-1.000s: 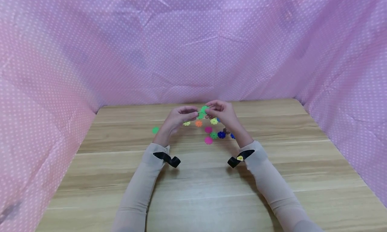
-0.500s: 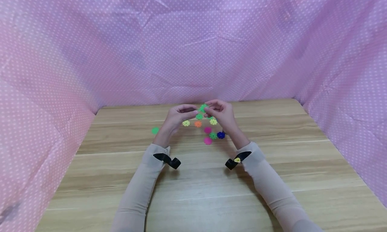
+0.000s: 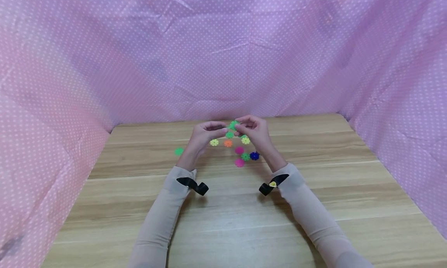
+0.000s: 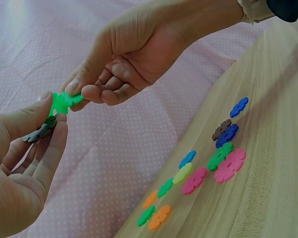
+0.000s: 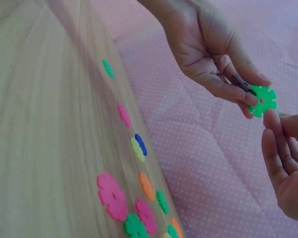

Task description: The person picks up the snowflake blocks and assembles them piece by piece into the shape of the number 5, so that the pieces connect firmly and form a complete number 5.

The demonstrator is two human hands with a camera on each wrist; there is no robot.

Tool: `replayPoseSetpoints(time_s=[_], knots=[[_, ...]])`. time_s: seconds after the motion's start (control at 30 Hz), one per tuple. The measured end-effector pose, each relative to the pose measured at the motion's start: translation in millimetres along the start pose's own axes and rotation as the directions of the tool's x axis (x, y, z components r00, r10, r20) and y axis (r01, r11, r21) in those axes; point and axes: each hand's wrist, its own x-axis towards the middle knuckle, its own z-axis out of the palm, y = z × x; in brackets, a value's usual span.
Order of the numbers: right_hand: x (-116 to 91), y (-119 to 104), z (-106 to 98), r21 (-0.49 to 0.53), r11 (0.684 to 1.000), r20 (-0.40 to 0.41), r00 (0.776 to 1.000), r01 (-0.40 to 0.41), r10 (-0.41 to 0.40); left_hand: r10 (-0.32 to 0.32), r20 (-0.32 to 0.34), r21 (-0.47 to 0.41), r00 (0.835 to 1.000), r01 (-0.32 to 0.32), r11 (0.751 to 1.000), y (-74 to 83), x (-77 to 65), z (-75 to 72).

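Note:
Both hands are raised over the far part of the table, fingertips almost meeting. My left hand [image 3: 209, 133] pinches a dark grey notched flower disc [image 4: 38, 132] between thumb and fingers, with a bright green notched disc [image 5: 264, 100] standing at an angle against it. From the other side my right hand [image 3: 256, 133] pinches green plastic between thumb and curled index finger; in the left wrist view its thumb lies over a green disc edge [image 4: 75, 98]. The green pieces overlap between the fingertips, and the fingers partly hide where they meet.
Loose flower discs lie on the wooden table [image 3: 223, 221] below the hands: pink [image 3: 239, 163], dark blue [image 3: 254, 155], orange [image 3: 228, 143], yellow [image 3: 214, 142] and several others. One green disc [image 3: 179, 151] lies apart at left. Pink dotted cloth [image 3: 223, 66] encloses the far side and flanks.
The right hand has shifted slightly left, and the held green piece has turned to show more of its face. Blue and brown discs near the right wrist are now hidden by the arm.

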Motion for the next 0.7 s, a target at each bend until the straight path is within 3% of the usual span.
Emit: replayPoseSetpoints(time_s=[0.37, 0.7], knots=[[-3.1, -3.3, -2.5, -0.015, 0.996, 0.024, 0.996, -0.09, 0.09, -0.003, 0.002, 0.035, 1.0, 0.003, 0.999, 0.3, -3.1, -0.5], [-5.0, -4.7, -1.9, -0.01, 0.998, 0.056, 0.996, -0.065, 0.065, 0.029, 0.027, 0.061, 0.999, -0.03, 0.998, 4.2, -6.0, 0.0]])
